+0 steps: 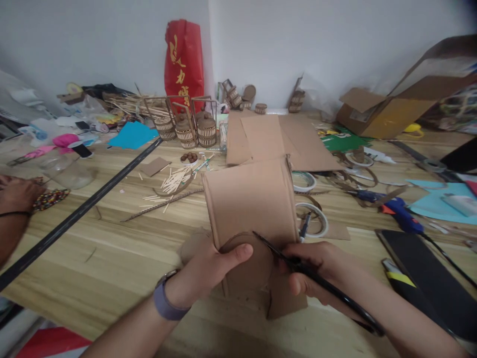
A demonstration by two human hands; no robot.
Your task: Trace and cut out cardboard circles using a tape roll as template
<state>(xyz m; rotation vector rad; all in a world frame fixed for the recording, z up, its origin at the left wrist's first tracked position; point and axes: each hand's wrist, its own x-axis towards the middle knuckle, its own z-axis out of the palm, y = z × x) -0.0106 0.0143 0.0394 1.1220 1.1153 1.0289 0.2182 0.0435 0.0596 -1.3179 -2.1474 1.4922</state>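
Note:
My left hand [216,263] grips a piece of brown cardboard [253,194] from its left side, thumb lying on top and fingers hidden underneath. A curved edge shows in the board beside that thumb, rounding toward the scissors. In my right hand [313,266] is a pair of scissors [331,291] with black handles. Their blades lie at the curved edge, pointing up and left across the board. A cut strip of the cardboard hangs down below my right hand. A wristband is on my left wrist.
Small stick-sided buckets [186,132] stand at the back before a red bag [184,64]. Loose sticks [175,180], tape rolls [315,219], a blue glue gun [400,211] and a utility knife [400,278] lie around. Another person's hand [17,199] works with beads at far left.

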